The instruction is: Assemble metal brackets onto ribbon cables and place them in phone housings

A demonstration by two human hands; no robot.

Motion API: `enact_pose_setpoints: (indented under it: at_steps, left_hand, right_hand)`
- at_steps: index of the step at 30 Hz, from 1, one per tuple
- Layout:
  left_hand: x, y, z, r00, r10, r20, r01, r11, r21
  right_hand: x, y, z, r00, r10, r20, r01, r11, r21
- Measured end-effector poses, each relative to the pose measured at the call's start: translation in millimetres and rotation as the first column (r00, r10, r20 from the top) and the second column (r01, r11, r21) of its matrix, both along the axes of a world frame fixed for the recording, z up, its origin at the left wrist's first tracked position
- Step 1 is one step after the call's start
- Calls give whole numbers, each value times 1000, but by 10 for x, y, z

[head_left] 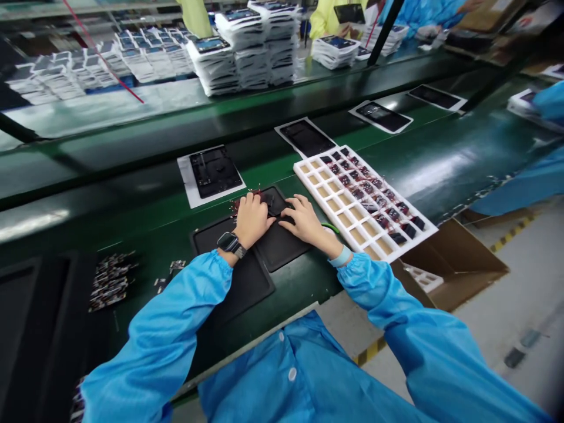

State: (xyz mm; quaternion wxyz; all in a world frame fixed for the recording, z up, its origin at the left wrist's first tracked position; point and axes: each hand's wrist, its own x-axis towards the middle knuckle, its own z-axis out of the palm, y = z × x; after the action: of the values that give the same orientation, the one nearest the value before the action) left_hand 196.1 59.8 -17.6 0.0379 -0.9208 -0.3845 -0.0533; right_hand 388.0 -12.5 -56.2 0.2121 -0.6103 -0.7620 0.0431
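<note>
Small black wired part [267, 200] sits on a flat black rectangular panel [282, 247] on a green conveyor belt [304, 294], directly under the fingertips of the person working there. The left hand [251, 220] lies palm down, its fingers drawn narrowly over the part, while the right hand [304, 220] curves in from the other side, its slightly spread fingers [293, 205] resting near the part. The two hands almost meet. Neither shows a clear pinch, and because the fingers hide the part, I can't tell whether either hand is gripping it.

Fine red wires [241, 202] fan out beyond the left hand, and they look like the likeliest trouble: one caught under a finger or on the black smartwatch [228, 242] could pull loose. If the belt is running, the panel could also slide from under the hands. Just to the right lies a white foam compartment tray [328, 202] holding rows of small black wired parts [374, 197]. A careless sweep of the right wrist or its bright blue sleeve [365, 282] could knock the tray and scatter them.
</note>
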Motion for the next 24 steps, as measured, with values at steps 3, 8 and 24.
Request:
enact_pose_setpoints:
  at_steps: [3,8,24]
  left_hand:
    - [6,49,0,1000,20,18,-19,999,-30]
    - [37,85,-9,996,63,66,-59,996,-71]
    - [167,4,27,1000,29,-5,-29,989,-148]
  right_hand:
    - [-8,16,-42,999,-13,-41,14,1000,24]
    - [-60,52,-56,995,-58,-80,62,997,49]
    - [23,164,-9,999,-45,-22,47,997,60]
